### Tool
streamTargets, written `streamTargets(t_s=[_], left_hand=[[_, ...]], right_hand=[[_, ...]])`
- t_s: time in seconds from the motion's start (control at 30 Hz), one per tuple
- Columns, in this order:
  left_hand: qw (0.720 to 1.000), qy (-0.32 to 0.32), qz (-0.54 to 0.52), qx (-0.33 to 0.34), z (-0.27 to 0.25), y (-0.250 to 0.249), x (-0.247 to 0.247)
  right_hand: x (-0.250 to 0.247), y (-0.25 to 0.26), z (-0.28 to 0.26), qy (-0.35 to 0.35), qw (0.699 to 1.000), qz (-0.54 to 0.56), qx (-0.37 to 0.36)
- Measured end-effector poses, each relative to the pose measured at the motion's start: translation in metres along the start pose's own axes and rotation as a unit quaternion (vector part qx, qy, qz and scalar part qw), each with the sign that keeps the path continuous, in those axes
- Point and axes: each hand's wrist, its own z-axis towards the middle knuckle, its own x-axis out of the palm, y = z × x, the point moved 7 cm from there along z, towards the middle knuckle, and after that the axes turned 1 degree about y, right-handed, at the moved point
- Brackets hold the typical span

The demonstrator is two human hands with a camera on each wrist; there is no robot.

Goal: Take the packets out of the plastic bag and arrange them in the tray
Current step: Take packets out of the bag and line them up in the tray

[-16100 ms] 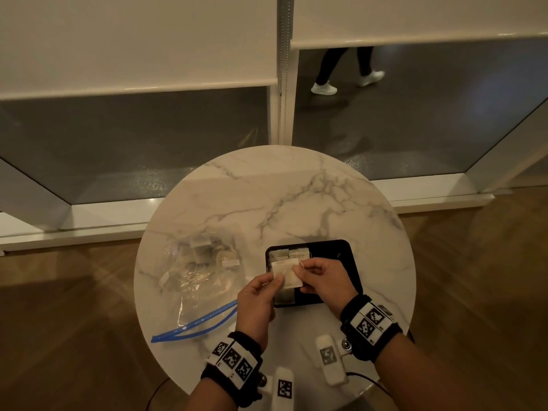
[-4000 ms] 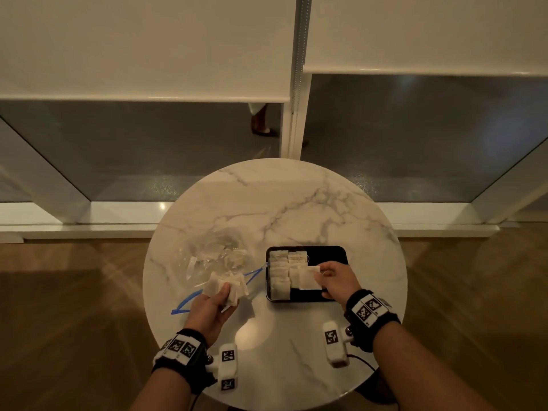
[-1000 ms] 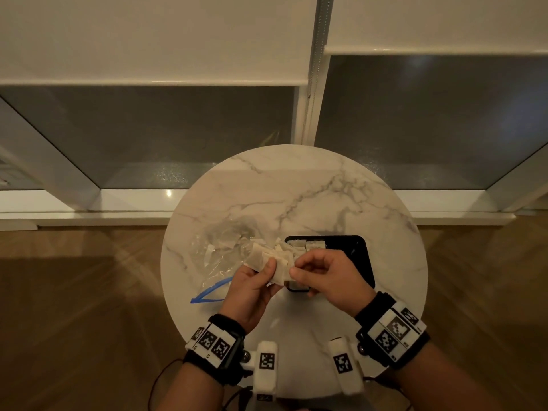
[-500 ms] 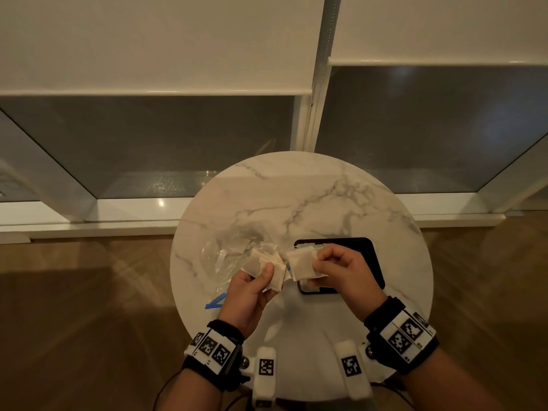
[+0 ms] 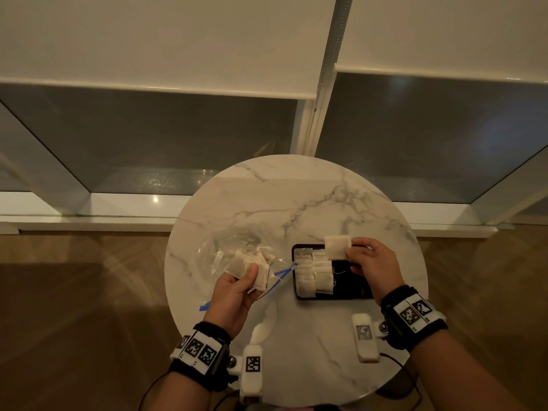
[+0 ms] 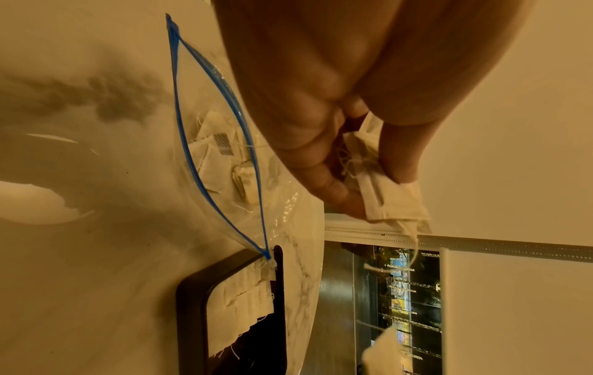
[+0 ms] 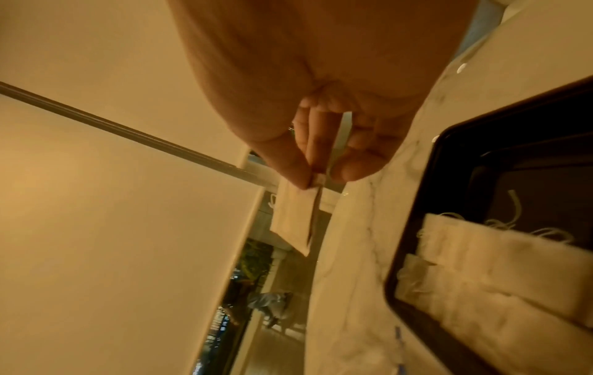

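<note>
We see right hand [image 5: 372, 262] pinching one packet [image 5: 337, 247] over the tray [image 5: 360, 294] | left hand [image 5: 237, 289] gripping several packets [image 5: 252, 266] above the plastic bag [image 5: 219, 256] | rows of packets [image 5: 314, 272] in tray, on table [image 5: 296, 197].

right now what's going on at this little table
A person is moving small white packets from a clear plastic bag into a black tray on a round marble table. The right hand pinches one packet over the tray. The left hand holds a small bunch of packets above the bag. Two rows already lie in the tray's left part, and some packets remain in the bag.
</note>
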Motion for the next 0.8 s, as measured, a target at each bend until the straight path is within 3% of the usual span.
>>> streamTargets(t_s=[0.17, 0.3, 0.43, 0.57, 0.8], left_hand=[[1.000, -0.016, -0.004, 0.001, 0.002, 0.006, -0.003], [0.999, -0.030, -0.002, -0.014, -0.002, 0.019, -0.008], [0.998, -0.046, 0.018, -0.036, -0.008, 0.036, -0.015], [0.996, -0.057, 0.030, -0.054, -0.011, 0.048, -0.018], [0.996, -0.055, 0.050, -0.053, -0.013, 0.052, -0.010]], right_hand=[[-0.006, -0.066, 0.033, 0.023, 0.991, -0.118, 0.054], [-0.009, -0.109, 0.054, 0.065, 0.952, -0.296, 0.052], [-0.007, -0.121, 0.061, 0.095, 0.916, -0.387, 0.042], [0.002, -0.124, 0.065, 0.123, 0.892, -0.434, 0.032], [0.008, -0.127, 0.070, 0.120, 0.880, -0.457, 0.050]])
